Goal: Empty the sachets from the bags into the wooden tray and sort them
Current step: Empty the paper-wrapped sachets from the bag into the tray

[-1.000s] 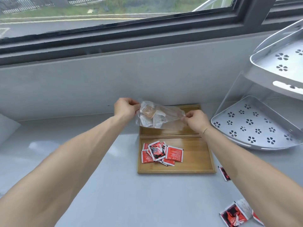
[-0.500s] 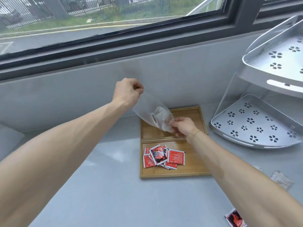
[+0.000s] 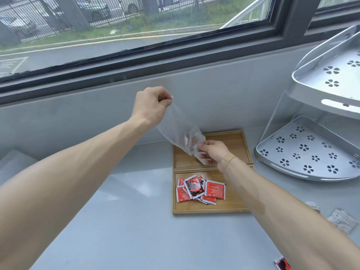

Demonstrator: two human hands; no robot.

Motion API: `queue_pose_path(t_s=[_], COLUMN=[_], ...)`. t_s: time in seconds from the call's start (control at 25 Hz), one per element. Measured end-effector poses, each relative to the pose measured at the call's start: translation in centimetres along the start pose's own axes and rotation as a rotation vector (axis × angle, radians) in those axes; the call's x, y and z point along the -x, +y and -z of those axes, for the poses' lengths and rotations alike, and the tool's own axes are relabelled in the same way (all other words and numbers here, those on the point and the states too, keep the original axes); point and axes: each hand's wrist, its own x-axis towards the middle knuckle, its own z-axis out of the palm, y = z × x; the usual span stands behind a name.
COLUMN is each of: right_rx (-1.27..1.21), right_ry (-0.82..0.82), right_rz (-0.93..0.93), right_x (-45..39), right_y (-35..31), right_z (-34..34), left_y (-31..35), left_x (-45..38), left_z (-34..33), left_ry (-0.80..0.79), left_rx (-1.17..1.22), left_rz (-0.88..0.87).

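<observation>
A clear plastic bag (image 3: 178,131) hangs tilted over the far compartment of the wooden tray (image 3: 211,211). My left hand (image 3: 151,105) pinches the bag's upper end, raised high. My right hand (image 3: 211,152) grips the bag's lower end, where pale sachets (image 3: 191,140) are bunched inside, just above the tray. The near compartment holds a loose pile of several red sachets (image 3: 200,190). The far compartment looks bare where it shows.
A grey two-tier corner shelf (image 3: 303,152) stands right of the tray. Two pale sachets (image 3: 341,219) lie on the grey counter near my right forearm, and a red sachet (image 3: 282,265) shows at the bottom edge. A wall and window run behind the tray.
My left hand has lifted its end of the bag from level to high. My right hand has dropped toward the far compartment, so the bag now hangs steeply.
</observation>
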Motion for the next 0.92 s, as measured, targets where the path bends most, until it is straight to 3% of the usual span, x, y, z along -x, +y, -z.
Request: queue_pose_path(t_s=[0.32, 0.44, 0.68, 0.92], right_rx=[-0.017, -0.224, -0.534, -0.391], right_ry=[-0.006, -0.084, -0.24, -0.039], right_rz=[0.029, 0.015, 0.022, 0.102], right_x=[1.1, 2.9, 7.5, 13.8], right_y=[0.3, 0.0, 1.6, 6.1], right_z=[-0.5, 0.6, 5.3, 12.3], left_y=[0.8, 1.4, 1.6, 2.5], left_x=[1.5, 2.6, 8.5, 17.6], left_z=[2.1, 2.8, 1.8, -2.9], left_ry=[0.015, 0.01, -0.163, -0.291], left_rx=[0.019, 0.087, 0.414, 0.628], left_rz=[-0.016, -0.02, 0.076, 0.243])
